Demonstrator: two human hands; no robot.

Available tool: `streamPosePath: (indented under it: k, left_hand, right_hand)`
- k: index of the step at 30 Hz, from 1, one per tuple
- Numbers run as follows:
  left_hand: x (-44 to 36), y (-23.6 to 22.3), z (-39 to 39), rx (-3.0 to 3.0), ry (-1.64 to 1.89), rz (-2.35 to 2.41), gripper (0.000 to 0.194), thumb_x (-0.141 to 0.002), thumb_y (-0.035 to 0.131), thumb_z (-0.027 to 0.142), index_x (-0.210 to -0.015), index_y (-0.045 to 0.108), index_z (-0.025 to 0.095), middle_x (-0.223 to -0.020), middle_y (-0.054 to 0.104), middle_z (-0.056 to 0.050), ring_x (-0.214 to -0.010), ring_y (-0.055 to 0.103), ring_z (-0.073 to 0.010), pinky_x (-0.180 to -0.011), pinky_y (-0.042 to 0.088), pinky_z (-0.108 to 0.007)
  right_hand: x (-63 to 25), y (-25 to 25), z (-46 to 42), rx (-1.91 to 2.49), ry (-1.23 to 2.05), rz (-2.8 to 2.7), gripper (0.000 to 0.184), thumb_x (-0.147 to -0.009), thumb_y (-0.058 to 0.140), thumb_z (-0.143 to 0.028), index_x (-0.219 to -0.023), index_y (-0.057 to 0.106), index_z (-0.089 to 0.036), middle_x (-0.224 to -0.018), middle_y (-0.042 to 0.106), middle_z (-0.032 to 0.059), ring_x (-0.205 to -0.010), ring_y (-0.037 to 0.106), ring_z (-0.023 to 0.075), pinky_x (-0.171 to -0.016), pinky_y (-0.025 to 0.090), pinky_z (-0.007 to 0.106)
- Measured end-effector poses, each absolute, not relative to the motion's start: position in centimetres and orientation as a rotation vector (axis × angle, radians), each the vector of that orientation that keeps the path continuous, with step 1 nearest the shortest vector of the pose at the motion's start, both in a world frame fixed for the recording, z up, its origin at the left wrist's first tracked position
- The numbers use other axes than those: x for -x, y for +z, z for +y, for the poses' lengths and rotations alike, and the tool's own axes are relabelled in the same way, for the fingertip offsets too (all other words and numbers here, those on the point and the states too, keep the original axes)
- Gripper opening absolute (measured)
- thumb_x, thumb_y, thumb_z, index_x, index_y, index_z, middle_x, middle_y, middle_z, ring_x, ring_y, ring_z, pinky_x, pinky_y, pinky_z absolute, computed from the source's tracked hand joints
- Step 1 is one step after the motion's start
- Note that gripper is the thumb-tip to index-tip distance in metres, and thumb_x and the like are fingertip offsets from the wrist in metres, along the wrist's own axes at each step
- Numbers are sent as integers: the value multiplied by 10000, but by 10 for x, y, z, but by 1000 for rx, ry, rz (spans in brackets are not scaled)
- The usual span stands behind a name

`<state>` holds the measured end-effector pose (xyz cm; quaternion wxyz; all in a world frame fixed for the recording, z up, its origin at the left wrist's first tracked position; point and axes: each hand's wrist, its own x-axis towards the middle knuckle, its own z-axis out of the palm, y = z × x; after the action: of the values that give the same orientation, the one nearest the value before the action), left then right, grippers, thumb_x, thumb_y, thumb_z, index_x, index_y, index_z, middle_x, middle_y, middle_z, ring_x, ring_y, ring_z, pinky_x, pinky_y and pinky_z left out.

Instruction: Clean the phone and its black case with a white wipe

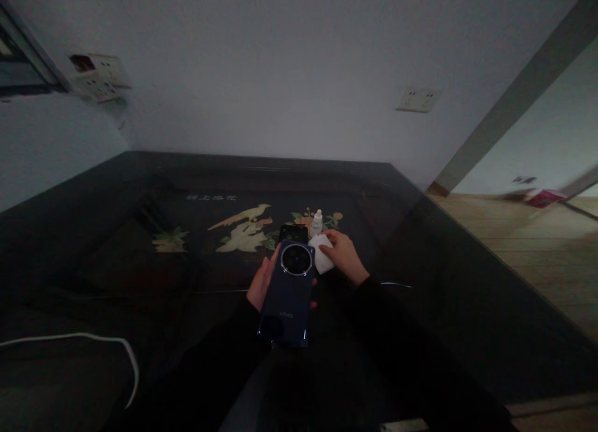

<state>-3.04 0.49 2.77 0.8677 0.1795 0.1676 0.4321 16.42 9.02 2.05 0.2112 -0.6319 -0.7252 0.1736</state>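
Note:
My left hand (261, 281) grips a dark blue vivo smartphone (287, 301) from behind, its back and round camera ring facing up. My right hand (343, 254) pinches a white cloth or tissue (322, 254) against the phone's upper right edge. A small white dropper bottle (316, 224) stands upright just beyond the cloth, apart from both hands. Below them lies a dark glass-topped table (467, 282) with an inlaid bird and flower picture (243, 232).
A white cable (70, 336) lies on the table's near left side. Wall sockets (418, 99) sit on the wall behind. To the right, the table edge drops to a wooden floor (514, 245), where a pinkish item (544, 198) lies by a doorway.

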Motion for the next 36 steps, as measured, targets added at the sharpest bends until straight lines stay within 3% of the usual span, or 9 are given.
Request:
streamPosePath:
  k: [6,10,13,18,26,30,33,36]
  left_hand:
    - [29,40,1,-372,934,445,522,-867,196,551,-1366,63,471,-1264,488,-50,-979,582,-304,-802,422,-557]
    - [30,39,3,-370,944,470,525,-861,218,555,-1360,74,486,-1227,534,-30,-995,577,-319,-780,445,-542]
    - [32,38,5,-392,970,463,544,-854,246,562,-1366,91,462,-1218,536,-56,-992,581,-335,-789,424,-573]
    - [34,41,7,-443,1028,495,571,-853,262,572,-1376,87,427,-1312,445,-89,-995,581,-325,-829,368,-609]
    - [35,40,7,-408,1008,488,564,-849,290,560,-1366,95,448,-1316,456,-68,-1015,577,-334,-830,384,-606]
    - [35,42,7,-367,1015,487,587,-867,256,529,-1397,132,309,-1168,571,-108,-994,587,-334,-818,407,-591]
    - [34,47,8,-301,1091,578,554,-872,212,531,-1382,201,314,-1109,607,-83,-963,604,-317,-802,431,-575]
    - [32,49,8,-247,1117,723,547,-892,232,469,-1384,241,229,-956,658,-84,-859,638,-236,-772,487,-444]
  right_hand:
    - [-164,16,80,1835,317,-1948,272,-814,568,-230,-1068,502,-163,-771,605,13,-707,594,167,-615,454,282]
    - [-163,25,70,1785,125,-1979,303,-792,562,-220,-1083,496,-171,-929,593,92,-911,545,254,-702,429,340]
    - [-163,30,63,1661,37,-2078,217,-821,520,-210,-1035,536,-181,-1073,540,109,-1034,464,253,-837,383,359]
    - [-162,22,59,1488,67,-2273,95,-816,551,-208,-880,620,-204,-966,571,64,-937,493,202,-832,390,304]
    - [-164,21,59,1441,108,-2242,163,-845,500,-208,-945,628,-191,-968,576,86,-919,494,217,-825,388,326]
    - [-165,25,59,1408,181,-2163,123,-818,522,-166,-861,635,-185,-922,587,83,-900,510,221,-813,394,333]
    - [-157,37,48,1362,250,-2034,149,-864,454,-183,-873,603,-170,-927,579,79,-900,524,201,-810,409,321]
    - [-138,48,26,1284,395,-1957,114,-879,451,-228,-883,553,-178,-852,585,36,-757,562,140,-650,455,237]
